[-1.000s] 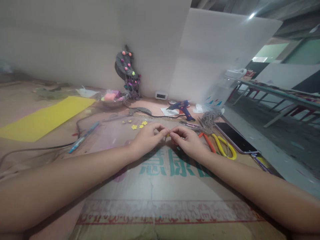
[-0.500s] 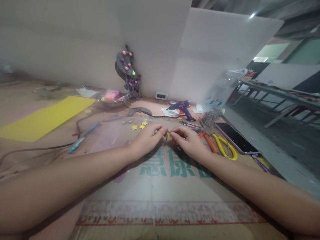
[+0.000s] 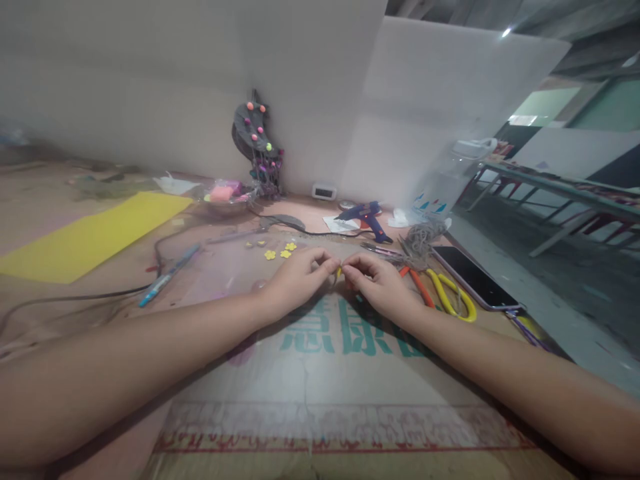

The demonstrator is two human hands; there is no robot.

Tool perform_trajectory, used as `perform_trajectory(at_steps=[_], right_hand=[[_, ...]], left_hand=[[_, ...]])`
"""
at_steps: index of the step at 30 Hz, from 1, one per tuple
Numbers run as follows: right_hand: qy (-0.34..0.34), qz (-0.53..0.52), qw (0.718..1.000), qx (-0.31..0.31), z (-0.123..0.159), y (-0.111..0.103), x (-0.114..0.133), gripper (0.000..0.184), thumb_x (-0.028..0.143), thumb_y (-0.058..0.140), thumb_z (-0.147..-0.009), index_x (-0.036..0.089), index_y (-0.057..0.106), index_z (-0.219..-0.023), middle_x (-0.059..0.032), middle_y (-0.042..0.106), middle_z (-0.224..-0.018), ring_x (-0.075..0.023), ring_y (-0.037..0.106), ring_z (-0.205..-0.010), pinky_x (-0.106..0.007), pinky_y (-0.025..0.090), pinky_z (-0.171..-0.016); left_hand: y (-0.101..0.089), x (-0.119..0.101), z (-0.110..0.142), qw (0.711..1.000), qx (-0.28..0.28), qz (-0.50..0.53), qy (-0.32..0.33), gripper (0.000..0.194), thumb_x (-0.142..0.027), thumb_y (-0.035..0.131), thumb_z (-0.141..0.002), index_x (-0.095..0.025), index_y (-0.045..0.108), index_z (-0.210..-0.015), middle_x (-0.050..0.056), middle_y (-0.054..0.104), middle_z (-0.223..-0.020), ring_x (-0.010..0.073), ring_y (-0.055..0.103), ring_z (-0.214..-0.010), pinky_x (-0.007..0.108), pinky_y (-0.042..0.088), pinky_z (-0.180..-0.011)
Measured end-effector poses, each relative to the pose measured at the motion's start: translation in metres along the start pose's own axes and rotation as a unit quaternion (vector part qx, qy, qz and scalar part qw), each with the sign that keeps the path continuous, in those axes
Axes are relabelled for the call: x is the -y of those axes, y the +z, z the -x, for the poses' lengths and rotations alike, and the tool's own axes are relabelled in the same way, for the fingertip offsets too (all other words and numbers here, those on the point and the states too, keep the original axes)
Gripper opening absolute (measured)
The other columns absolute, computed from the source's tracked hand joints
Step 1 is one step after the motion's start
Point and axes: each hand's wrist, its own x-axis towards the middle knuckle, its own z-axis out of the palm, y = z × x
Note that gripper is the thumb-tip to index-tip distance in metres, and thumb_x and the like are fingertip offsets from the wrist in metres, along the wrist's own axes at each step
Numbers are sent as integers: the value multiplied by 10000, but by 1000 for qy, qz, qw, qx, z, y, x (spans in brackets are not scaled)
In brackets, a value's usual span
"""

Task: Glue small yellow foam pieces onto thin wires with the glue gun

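Both hands meet above the middle of the table, fingertips almost touching. My right hand (image 3: 375, 277) is closed in a pinch on a small yellow piece (image 3: 339, 272), whose exact shape is mostly covered by the fingers. My left hand (image 3: 307, 273) is also pinched, at the left side of that piece; a thin greyish strand seems to hang below its fingertips. Several small yellow flowers (image 3: 270, 255) lie on the table just beyond my left hand. Close by my right hand are orange-handled pliers (image 3: 420, 288) and yellow-handled scissors (image 3: 455, 297).
A blue glue gun (image 3: 367, 219) stands behind the hands, its cord running left. Grey yarn (image 3: 423, 237), a phone (image 3: 475, 277) and a clear bottle (image 3: 445, 177) are at right. A yellow sheet (image 3: 95, 233), blue pen (image 3: 170, 275) and bowl (image 3: 227, 199) lie left.
The yellow piece shows a little between the fingertips half a second ago; now the left fingertips are closer to it and less shows. The arms stay nearly in place.
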Motion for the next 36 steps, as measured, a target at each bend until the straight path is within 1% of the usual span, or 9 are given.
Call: perform_trajectory(at_steps=[6, 9, 12, 16, 19, 23, 27, 36], right_hand=[[5, -18, 1000, 8, 1, 0, 0, 204, 352, 521, -905, 189, 609, -819, 23, 588, -654, -119, 548, -579, -243, 430, -562], [1, -13, 1000, 6, 0, 1, -1, 207, 357, 520, -908, 189, 607, -822, 18, 591, -659, -125, 553, -589, -248, 427, -567], [-3, -7, 1000, -4, 0, 0, -2, 208, 358, 522, -907, 189, 605, -818, 12, 594, -672, -127, 550, -603, -250, 423, -577], [-6, -10, 1000, -5, 0, 0, -1, 207, 348, 517, -908, 187, 598, -806, 9, 590, -673, -127, 540, -609, -250, 416, -581], [-6, -13, 1000, -6, 0, -1, -2, 212, 353, 517, -909, 187, 597, -806, 9, 590, -683, -126, 544, -611, -250, 420, -588], [-1, -1, 1000, -5, -1, -1, -3, 214, 351, 515, -913, 186, 610, -815, 9, 592, -686, -125, 546, -619, -248, 422, -593], [2, -17, 1000, -1, -1, 0, -5, 212, 359, 515, -915, 187, 608, -833, 14, 589, -676, -121, 546, -599, -246, 427, -587], [-1, -16, 1000, -3, 0, -1, -4, 210, 357, 522, -905, 191, 611, -813, 13, 595, -664, -122, 543, -588, -240, 427, -575]], left_hand=[[0, -1, 0, 1000, -3, -14, 9, 291, -402, 471, -913, -179, 614, -794, 0, 651, -750, 164, 596, -738, 270, 426, -703], [1, 2, -1, 999, -14, -28, 17, 343, -403, 410, -937, -175, 596, -760, 6, 629, -739, 167, 588, -742, 272, 428, -697], [2, 5, -2, 999, -26, -25, 25, 381, -406, 359, -955, -173, 601, -775, 19, 638, -780, 176, 598, -794, 275, 442, -727], [2, 4, 0, 1000, -9, -5, 14, 314, -420, 442, -923, -175, 615, -829, 14, 666, -803, 171, 606, -784, 267, 451, -718], [2, 2, 0, 1000, -10, -5, 9, 278, -408, 483, -903, -176, 620, -832, 17, 676, -816, 165, 605, -779, 270, 450, -728], [3, 2, 0, 1000, -1, 11, 1, 289, -410, 471, -907, -174, 613, -818, 15, 669, -787, 155, 594, -726, 271, 449, -704], [3, 2, -1, 1000, -4, 6, 6, 270, -394, 475, -907, -176, 603, -813, 18, 667, -797, 165, 595, -767, 280, 449, -741], [4, 0, 0, 1000, -4, 2, 6, 287, -400, 466, -911, -167, 618, -838, 40, 683, -845, 176, 610, -793, 282, 459, -735]])
